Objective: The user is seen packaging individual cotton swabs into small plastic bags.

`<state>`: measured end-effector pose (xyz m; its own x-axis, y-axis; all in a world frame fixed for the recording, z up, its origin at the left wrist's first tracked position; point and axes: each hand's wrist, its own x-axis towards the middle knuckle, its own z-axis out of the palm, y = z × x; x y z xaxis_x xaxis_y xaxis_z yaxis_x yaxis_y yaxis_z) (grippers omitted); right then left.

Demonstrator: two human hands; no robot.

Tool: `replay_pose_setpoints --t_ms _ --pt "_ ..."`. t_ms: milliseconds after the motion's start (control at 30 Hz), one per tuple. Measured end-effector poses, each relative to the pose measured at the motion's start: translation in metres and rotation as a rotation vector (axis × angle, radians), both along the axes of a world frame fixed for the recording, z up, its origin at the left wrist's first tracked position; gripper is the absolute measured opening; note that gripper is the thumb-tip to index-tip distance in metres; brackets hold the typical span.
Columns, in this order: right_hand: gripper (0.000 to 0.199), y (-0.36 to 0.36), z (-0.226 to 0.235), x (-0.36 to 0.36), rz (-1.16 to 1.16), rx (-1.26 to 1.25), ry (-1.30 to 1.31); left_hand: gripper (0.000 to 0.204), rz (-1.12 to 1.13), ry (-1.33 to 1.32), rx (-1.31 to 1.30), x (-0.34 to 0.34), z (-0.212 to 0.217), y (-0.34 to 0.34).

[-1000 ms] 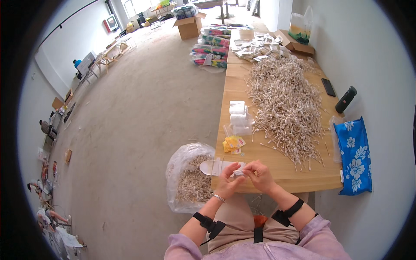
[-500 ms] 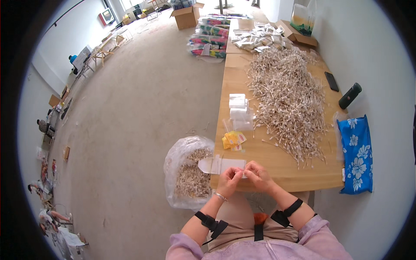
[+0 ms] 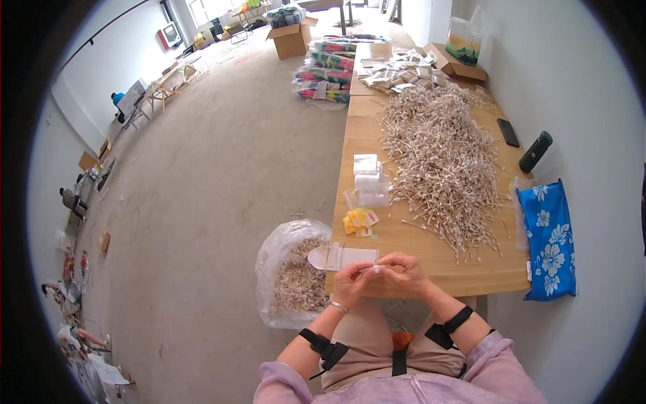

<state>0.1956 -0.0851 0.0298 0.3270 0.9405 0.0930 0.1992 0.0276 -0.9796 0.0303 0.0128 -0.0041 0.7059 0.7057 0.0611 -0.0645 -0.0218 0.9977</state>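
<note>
Just over the table's near edge, my left hand [image 3: 351,283] and my right hand [image 3: 407,275] meet with fingertips pinched together. Between them is a small whitish piece [image 3: 377,268], mostly covered by the fingers; its kind does not show. Right behind my hands lies a flat white card-like strip [image 3: 353,257] with a rounded end, jutting past the table's left edge. Yellow printed cards [image 3: 360,219] rest beyond it, with stacks of small clear plastic bags [image 3: 370,190] farther back. To the right spreads a large heap of cotton swabs [image 3: 444,158].
A clear sack [image 3: 267,269] of cotton swabs stands left of the table [image 3: 437,276]. Along the right side are a phone [image 3: 508,132], a dark bottle [image 3: 535,152] and a blue flowered packet [image 3: 548,239]. Filled packets [image 3: 404,71] and an open carton [image 3: 464,71] lie at the far end.
My fingers have shifted, with the hands slightly flatter and the whitish piece between them more visible. The whole view has tilted slightly. Nothing else on the table has visibly moved.
</note>
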Motion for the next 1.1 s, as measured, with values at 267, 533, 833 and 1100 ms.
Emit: replay_pose_setpoints --t_ms 267,533,833,1100 --pt "0.014 0.004 -0.027 0.003 -0.01 -0.185 0.238 0.014 -0.002 0.133 -0.174 0.007 0.0 -0.001" --pt "0.011 0.004 -0.021 -0.004 -0.03 0.029 -0.051 0.022 0.078 0.059 -0.017 0.0 0.006 -0.003" --pt "0.019 0.0 -0.003 -0.006 -0.01 0.231 -0.523 0.018 0.213 0.097 0.533 -0.001 0.022 -0.005" --pt "0.022 -0.002 0.003 -0.009 -0.083 0.316 -0.879 0.012 0.247 0.123 1.086 0.0 0.036 -0.003"
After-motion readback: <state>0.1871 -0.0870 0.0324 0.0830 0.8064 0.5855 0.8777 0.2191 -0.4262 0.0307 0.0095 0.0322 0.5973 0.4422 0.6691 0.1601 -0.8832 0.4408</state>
